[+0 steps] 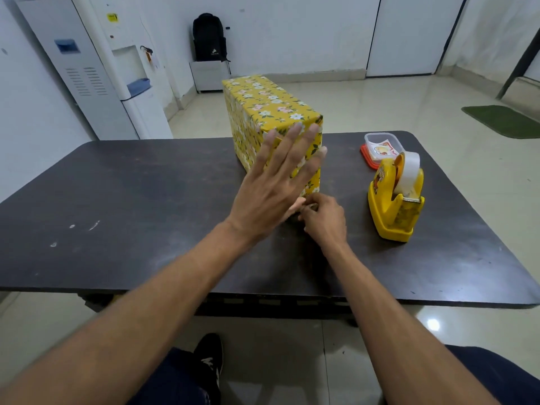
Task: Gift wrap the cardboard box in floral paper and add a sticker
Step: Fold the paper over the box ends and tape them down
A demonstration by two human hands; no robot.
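Note:
A box wrapped in yellow floral paper [263, 103] stands upright on the dark table [117, 200], its narrow end facing me. My left hand [277, 176] lies flat against that near end with its fingers spread and straight, pressing the paper. Down at the bottom edge of the same end, my right hand [323, 219] has its fingers curled and pinches the paper flap where the box meets the table. The flap itself is mostly hidden behind my hands.
A yellow tape dispenser [394, 200] with a clear roll stands to the right of the box. Behind it sits a small clear container with stickers [381, 146] on a red lid. Beyond the table are a water dispenser [131, 83] and a black backpack [209, 38].

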